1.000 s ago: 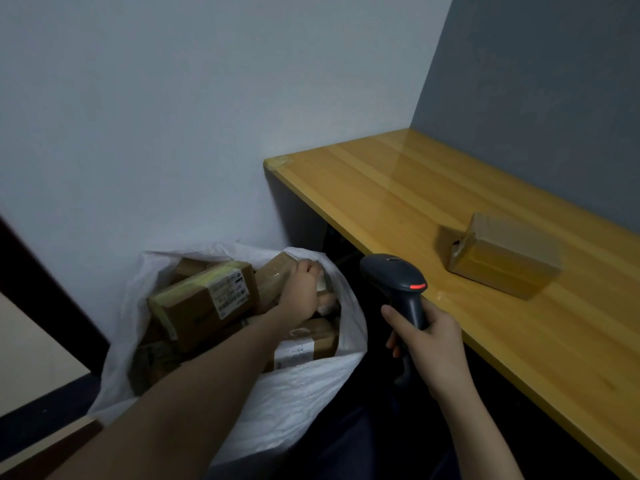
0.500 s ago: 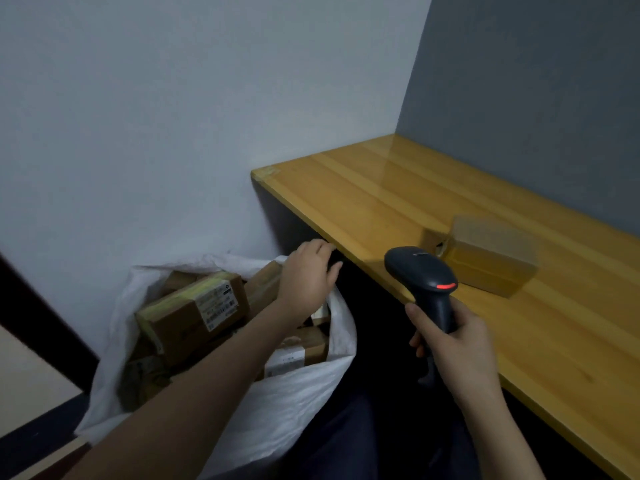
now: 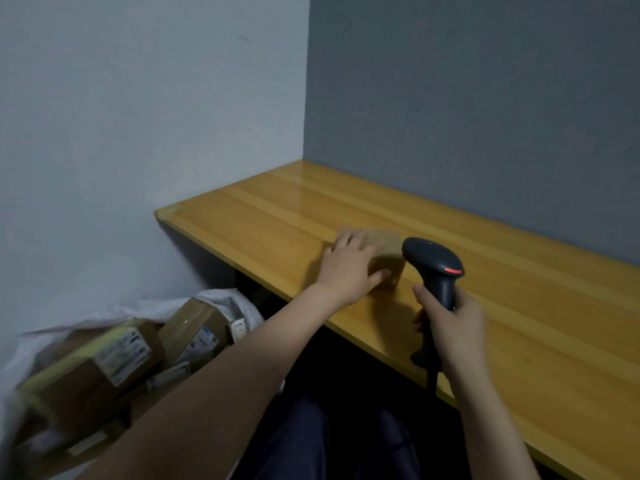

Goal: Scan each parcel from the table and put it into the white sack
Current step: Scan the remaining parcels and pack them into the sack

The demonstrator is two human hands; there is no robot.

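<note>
A small brown cardboard parcel (image 3: 388,252) lies on the wooden table (image 3: 519,306). My left hand (image 3: 349,268) rests on the parcel, fingers spread over its top and thumb against its near side. Just right of the parcel, my right hand (image 3: 450,323) grips the handle of a dark barcode scanner (image 3: 433,261) with a red light on its head. The white sack (image 3: 221,299) stands on the floor at lower left, holding several brown labelled parcels (image 3: 114,358). My left forearm hides part of the sack.
The table fits into a corner between a pale wall on the left and a grey wall behind. Its near edge runs diagonally above my legs in dark trousers (image 3: 329,441). The sack stands beside the table's left end.
My left hand has left the sack and moved right onto the parcel on the table. My right hand has lifted the scanner up beside the parcel. The view has swung toward the table.
</note>
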